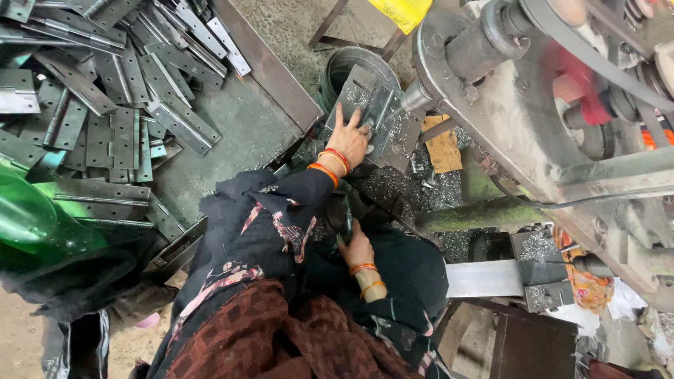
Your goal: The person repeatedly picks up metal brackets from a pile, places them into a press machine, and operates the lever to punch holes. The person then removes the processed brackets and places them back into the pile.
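Note:
My left hand [349, 137] reaches forward and presses flat on a grey metal hinge plate [375, 105], holding it down on the machine's work table under the drill spindle [414, 98]. Metal shavings lie around the plate. Orange and red bangles sit on that wrist, and a black sleeve covers the arm. My right hand [357, 247] is lower, close to my lap, with its fingers closed around a dark handle [347, 214] that sticks upward. What the handle joins to is hidden.
A tray [274, 70] at the left holds a heap of several grey hinges [112, 84]. The large drill machine body [519, 119] with a belt fills the right. A metal bucket [344, 63] stands behind the plate; a wooden block [442, 147] and a green plastic object [28, 217] lie nearby.

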